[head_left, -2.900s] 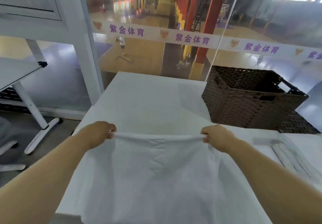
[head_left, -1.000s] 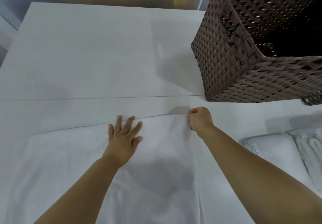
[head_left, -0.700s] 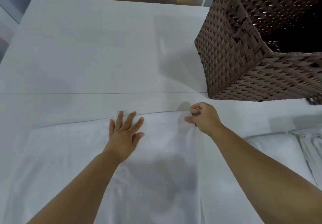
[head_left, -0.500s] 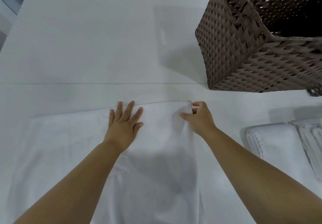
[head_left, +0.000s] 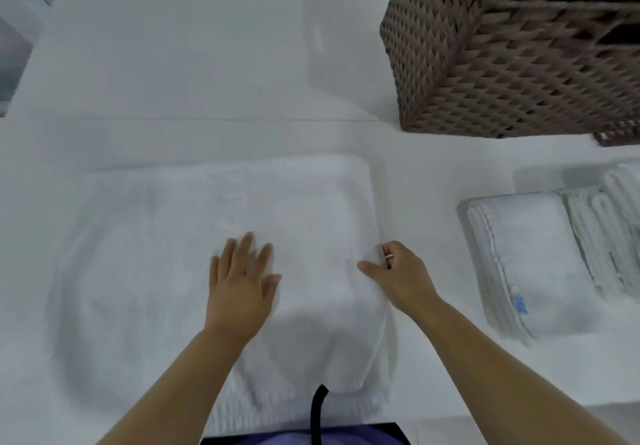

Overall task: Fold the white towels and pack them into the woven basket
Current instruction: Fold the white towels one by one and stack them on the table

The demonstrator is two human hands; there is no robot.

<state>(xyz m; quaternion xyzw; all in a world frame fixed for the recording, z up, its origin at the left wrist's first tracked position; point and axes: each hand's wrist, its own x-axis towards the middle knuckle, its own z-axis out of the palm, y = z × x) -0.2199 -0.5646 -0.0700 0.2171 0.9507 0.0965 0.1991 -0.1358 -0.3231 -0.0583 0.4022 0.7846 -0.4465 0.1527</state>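
I see left hand (head_left: 242, 282) flat, fingers straight, on the white towel (head_left: 156, 254); right hand (head_left: 398, 271) pinches its right edge. Woven basket (head_left: 502, 64) stands beyond.

Left hand (head_left: 242, 282), right hand (head_left: 398, 275) seemingly nearer

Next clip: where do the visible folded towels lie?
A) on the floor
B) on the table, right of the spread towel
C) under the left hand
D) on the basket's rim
B: the folded towels lie on the table right of the spread towel, nearer than the woven basket.
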